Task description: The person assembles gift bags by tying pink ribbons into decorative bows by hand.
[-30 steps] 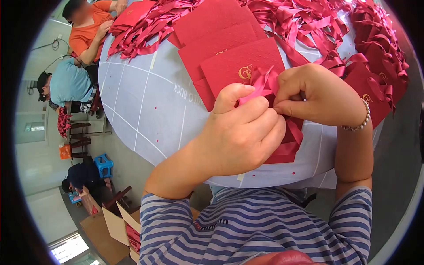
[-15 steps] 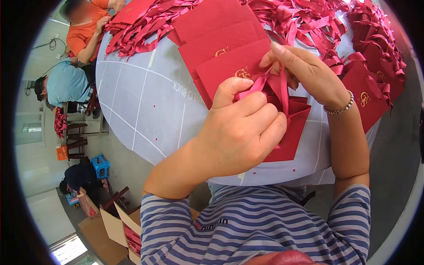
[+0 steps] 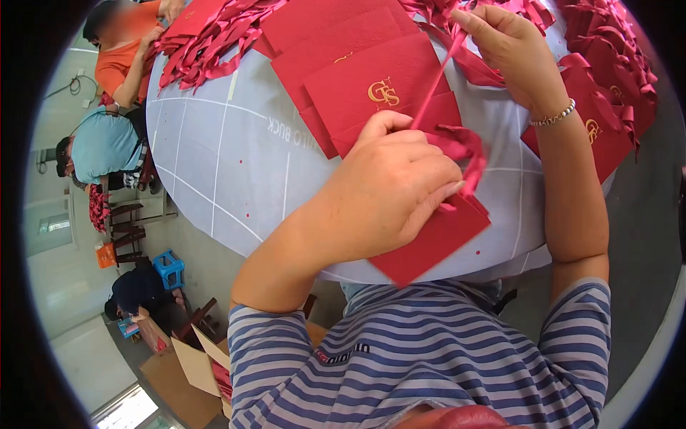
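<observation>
My left hand (image 3: 393, 182) is closed on the ribbon and top edge of a red paper bag (image 3: 429, 247) near the table's front edge. Up and to the right, my right hand (image 3: 504, 50) pinches the end of a pink ribbon (image 3: 437, 82), which runs taut between both hands. More ribbon loops beside my left fingers. Behind my left hand lie overlapping red bags (image 3: 343, 79), the front one with a gold logo. My left hand hides part of the bag below it.
Ribboned red bags (image 3: 607, 79) pile up at the right, with loose ribbons (image 3: 214, 43) at the back left. The round table (image 3: 207, 164) has a grey cloth. Several people sit at the left, near a blue stool (image 3: 168, 269) and an open carton (image 3: 196, 365).
My right hand has moved up and away from my left hand, drawing the ribbon out straight. The held bag has turned and shifted slightly left and down.
</observation>
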Demonstrator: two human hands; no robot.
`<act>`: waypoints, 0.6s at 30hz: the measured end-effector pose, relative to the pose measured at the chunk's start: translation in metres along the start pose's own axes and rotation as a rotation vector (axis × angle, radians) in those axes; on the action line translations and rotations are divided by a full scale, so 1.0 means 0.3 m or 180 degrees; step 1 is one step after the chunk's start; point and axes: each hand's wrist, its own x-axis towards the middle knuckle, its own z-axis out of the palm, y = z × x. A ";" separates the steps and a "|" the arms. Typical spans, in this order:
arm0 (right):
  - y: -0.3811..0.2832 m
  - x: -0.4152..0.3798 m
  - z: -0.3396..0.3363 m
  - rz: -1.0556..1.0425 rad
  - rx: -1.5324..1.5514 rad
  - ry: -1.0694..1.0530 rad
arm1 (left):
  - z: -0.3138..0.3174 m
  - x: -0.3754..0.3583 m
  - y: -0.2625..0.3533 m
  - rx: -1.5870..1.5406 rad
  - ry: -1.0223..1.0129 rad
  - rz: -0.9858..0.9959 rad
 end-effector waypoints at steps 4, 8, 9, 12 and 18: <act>-0.073 -0.084 -0.012 -0.0035 0.0800 -0.0547 | 0.006 0.006 -0.021 0.0275 0.0336 0.0114; -0.070 -0.138 -0.034 -0.1029 0.0419 -0.1596 | -0.010 0.011 -0.027 0.0461 0.0505 -0.0020; -0.081 -0.137 -0.052 -0.1078 0.0334 -0.2075 | -0.011 0.011 -0.032 0.0514 0.0619 -0.0035; -0.091 -0.153 -0.056 -0.1192 -0.0392 -0.2220 | -0.016 0.013 -0.040 0.0603 0.0716 -0.0057; -0.031 -0.117 -0.033 -0.1873 -0.0565 -0.2081 | -0.037 0.007 -0.055 0.0524 0.0459 -0.0254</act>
